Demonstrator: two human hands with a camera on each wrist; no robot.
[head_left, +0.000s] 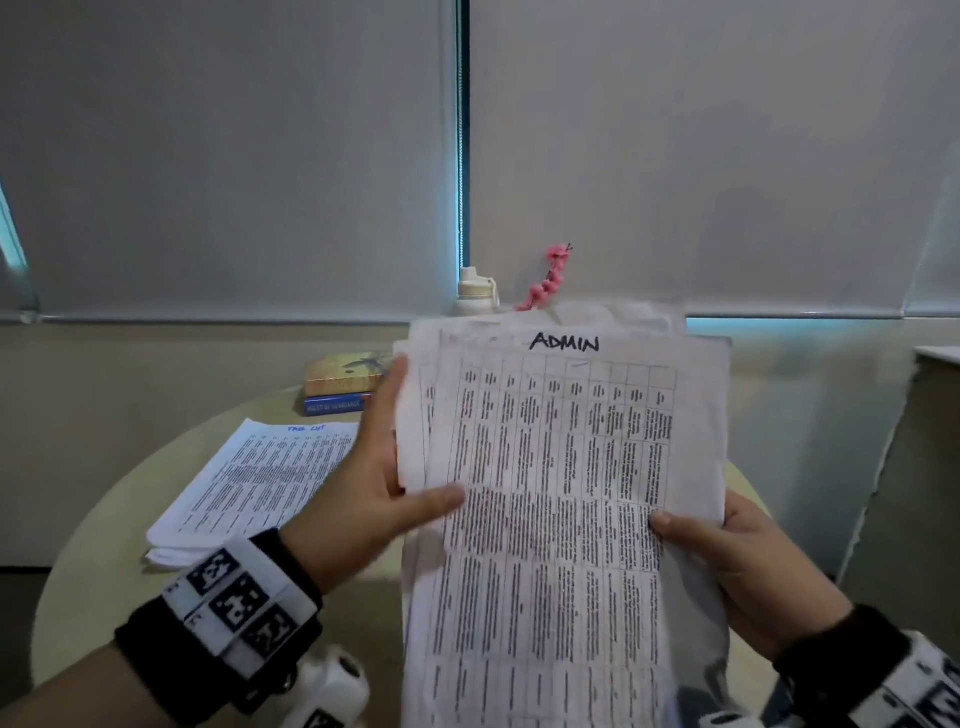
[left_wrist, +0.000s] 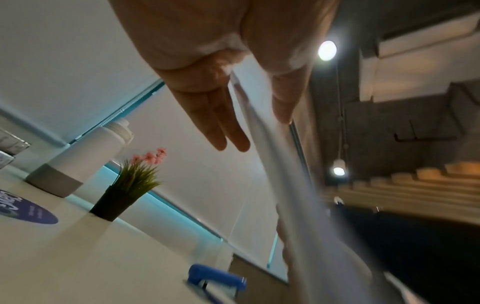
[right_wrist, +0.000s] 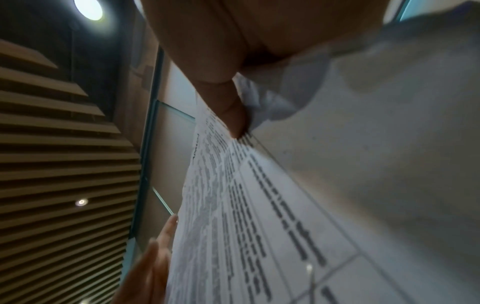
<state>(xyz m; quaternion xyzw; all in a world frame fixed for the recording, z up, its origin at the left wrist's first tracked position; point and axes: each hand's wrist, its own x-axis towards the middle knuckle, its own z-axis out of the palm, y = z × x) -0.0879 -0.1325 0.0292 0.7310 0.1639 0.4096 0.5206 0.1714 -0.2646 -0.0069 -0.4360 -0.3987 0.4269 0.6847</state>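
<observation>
A sheaf of printed table sheets, the top one marked "ADMIN" in black pen, is held up in front of me above the table. My left hand pinches its left edge, thumb laid across the front and fingers straight behind. My right hand grips the right edge lower down, thumb pressed on the print. In the left wrist view the paper edge runs between my thumb and fingers. The sheets fill the right wrist view, blurred.
On the round beige table lies a second paper stack headed in blue pen. Behind it are two stacked books, a white bottle, a potted plant with pink flowers and a blue object. Grey blinds back the scene.
</observation>
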